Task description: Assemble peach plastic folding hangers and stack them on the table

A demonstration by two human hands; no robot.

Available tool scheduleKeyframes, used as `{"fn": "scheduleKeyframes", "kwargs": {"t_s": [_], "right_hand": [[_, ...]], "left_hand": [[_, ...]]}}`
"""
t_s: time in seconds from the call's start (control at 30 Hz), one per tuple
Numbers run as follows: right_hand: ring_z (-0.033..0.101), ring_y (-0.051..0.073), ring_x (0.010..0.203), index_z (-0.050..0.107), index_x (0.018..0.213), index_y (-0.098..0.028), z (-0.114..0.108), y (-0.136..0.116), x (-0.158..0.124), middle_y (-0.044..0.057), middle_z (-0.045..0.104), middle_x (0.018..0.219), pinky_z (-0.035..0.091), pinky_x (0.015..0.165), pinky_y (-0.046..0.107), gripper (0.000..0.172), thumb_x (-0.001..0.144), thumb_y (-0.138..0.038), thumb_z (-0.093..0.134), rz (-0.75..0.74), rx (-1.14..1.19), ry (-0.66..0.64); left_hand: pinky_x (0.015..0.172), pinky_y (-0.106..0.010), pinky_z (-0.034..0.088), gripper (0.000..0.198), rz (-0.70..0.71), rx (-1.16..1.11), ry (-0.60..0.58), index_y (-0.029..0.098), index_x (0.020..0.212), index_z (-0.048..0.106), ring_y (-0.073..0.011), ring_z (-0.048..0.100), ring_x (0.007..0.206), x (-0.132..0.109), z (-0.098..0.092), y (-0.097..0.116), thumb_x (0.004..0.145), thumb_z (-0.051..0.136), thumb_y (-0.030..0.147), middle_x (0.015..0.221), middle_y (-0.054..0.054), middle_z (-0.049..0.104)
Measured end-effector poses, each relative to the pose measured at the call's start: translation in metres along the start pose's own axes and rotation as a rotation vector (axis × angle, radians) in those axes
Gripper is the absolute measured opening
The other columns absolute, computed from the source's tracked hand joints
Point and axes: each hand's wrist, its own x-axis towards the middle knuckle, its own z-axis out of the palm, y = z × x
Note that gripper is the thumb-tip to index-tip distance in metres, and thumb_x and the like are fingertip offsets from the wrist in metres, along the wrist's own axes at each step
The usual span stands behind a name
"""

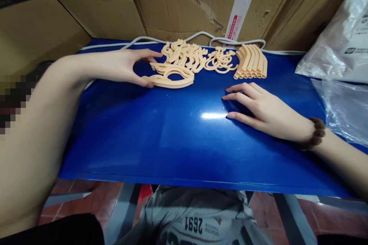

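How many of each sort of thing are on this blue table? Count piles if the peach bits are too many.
Hands: 2 (left hand, right hand)
flat stack of peach pieces, touched by the left hand: 1
loose heap of peach pieces: 1
neat row of peach pieces: 1
bead bracelet: 1
Total: 6; single pieces are too tangled to count.

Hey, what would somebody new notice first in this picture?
The glossy blue table stands out, with a loose pile of peach plastic pieces at its far edge and a neat stack to the pile's right. The left hand touches a curved piece at the pile's near left, while the right hand rests flat on the table. Cardboard boxes stand behind.
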Motion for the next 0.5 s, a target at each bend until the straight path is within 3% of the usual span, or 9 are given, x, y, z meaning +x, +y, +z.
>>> {"fn": "scheduleKeyframes", "kwargs": {"t_s": [0.5], "right_hand": [[0.055,0.032,0.119,0.059,0.129,-0.019,-0.0009,-0.0009,0.0003,0.017,0.056,0.132,0.046,0.102,0.052,0.044,0.098,-0.048,0.047,0.001,0.0,0.003]], "left_hand": [[0.108,-0.04,0.042,0.095,0.002,0.001,0.008,0.036,0.154,0.028,-0.0294,0.054,0.128,-0.0004,-0.0004,0.0004,0.075,0.067,0.07,0.151,-0.001,0.048]]}}
